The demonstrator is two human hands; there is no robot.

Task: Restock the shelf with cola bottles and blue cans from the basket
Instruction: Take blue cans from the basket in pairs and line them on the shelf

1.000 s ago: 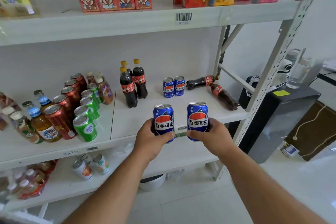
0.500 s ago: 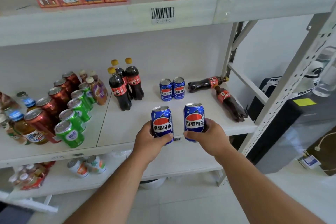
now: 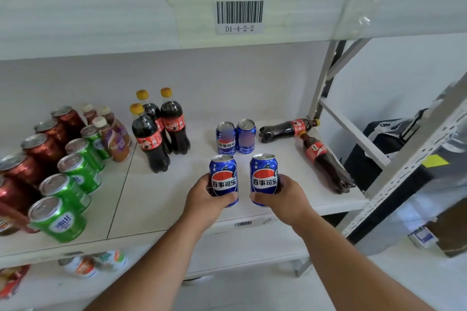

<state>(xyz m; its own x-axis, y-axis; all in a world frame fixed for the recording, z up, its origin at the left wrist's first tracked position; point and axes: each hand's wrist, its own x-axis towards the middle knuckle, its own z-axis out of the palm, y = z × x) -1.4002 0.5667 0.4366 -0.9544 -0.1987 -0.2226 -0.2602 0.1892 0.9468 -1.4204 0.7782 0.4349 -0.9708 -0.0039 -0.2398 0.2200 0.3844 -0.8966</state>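
Observation:
My left hand grips one upright blue can, and my right hand grips a second blue can. Both cans are side by side over the front part of the white middle shelf. Behind them stand two more blue cans. Three upright cola bottles with yellow caps stand to the left of those. Two cola bottles lie on their sides at the right: one near the back, one pointing toward the front edge. The basket is out of view.
Red cans, green cans and small brown bottles fill the shelf's left section. The upper shelf with cartons hangs overhead. A grey upright post bounds the right side, with a black case beyond it.
Both hands have carried their cans forward over the shelf edge toward the two standing blue cans, and the view has closed in on the shelf.

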